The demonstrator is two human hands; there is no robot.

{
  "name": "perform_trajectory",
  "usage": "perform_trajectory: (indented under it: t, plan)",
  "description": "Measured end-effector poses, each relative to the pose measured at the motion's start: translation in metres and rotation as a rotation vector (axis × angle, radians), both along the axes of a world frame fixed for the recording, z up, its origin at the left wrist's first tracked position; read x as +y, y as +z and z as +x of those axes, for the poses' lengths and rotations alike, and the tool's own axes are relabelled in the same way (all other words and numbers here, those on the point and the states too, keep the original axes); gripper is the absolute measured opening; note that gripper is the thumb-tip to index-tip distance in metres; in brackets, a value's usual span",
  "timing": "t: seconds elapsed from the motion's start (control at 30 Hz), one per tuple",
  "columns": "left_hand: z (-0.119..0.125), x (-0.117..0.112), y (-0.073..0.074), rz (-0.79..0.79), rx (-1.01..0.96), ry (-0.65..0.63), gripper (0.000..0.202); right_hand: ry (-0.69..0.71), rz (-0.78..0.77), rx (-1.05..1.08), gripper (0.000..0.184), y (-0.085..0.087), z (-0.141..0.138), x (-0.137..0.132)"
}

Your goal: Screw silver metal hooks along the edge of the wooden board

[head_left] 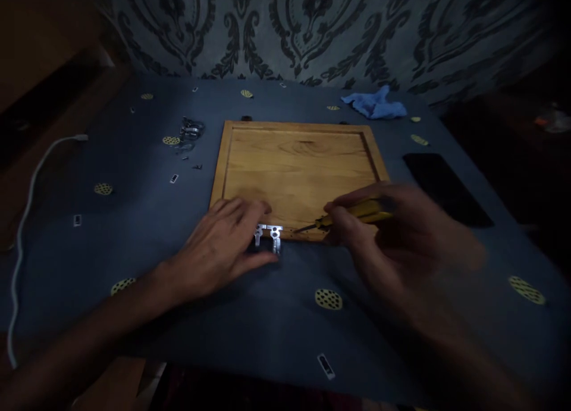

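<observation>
A framed wooden panel [303, 161] lies flat on the table. At its near edge sits a silver metal hinge [275, 235], pinched between the fingers and thumb of my left hand [223, 238]. The fingers of that hand rest over the panel's near-left corner. My right hand [397, 232], partly blurred, is closed around a screwdriver [366, 211] with a yellow handle. Its dark shaft points left, with the tip at the panel's near rail, just right of the hinge. Small dark holes or marks show in the rail there.
Several metal hinge parts [191, 128] and small screws [197, 167] lie left of the panel. A blue cloth [377, 103] is crumpled at the back right. A flat black rectangle [446, 188] lies to the right. A white cable [31, 191] runs down the left side of the table.
</observation>
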State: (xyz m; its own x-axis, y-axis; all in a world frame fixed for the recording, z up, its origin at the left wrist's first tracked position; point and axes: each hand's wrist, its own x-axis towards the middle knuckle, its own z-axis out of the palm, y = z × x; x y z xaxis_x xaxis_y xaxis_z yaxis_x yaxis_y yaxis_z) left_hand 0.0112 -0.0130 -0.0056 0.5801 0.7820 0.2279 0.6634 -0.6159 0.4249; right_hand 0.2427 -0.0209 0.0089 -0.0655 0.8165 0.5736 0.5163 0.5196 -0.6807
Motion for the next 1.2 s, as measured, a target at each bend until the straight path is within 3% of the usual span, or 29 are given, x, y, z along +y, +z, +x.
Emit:
perform_trajectory:
  t: [0.13,0.3,0.4,0.67,0.87,0.97,1.2]
  plan:
    - [-0.014,0.01,0.008,0.045,-0.128,0.123,0.023,-0.021,0.032,-0.096,0.006,0.005,-0.002,0.001]
    - [-0.022,0.02,0.016,0.02,-0.335,0.232,0.008,-0.034,0.045,-0.052,0.004,0.003,-0.001,-0.003]
    - [-0.026,0.023,0.02,0.005,-0.413,0.267,0.008,-0.026,0.104,-0.01,0.008,0.003,-0.001,-0.006]
    - [-0.036,0.033,0.012,-0.132,-0.54,0.3,0.018,0.051,0.019,0.2,0.009,-0.001,-0.014,-0.002]
    - [-0.031,0.031,0.005,-0.151,-0.449,0.227,0.017,0.107,-0.087,0.242,0.014,-0.018,-0.016,0.005]
    - [-0.027,0.028,0.004,-0.135,-0.361,0.202,0.018,0.19,-0.221,0.384,0.015,-0.025,-0.019,0.007]
    - [-0.028,0.026,-0.008,-0.08,-0.24,0.22,0.034,0.234,-0.382,0.471,0.028,-0.04,-0.024,0.018]
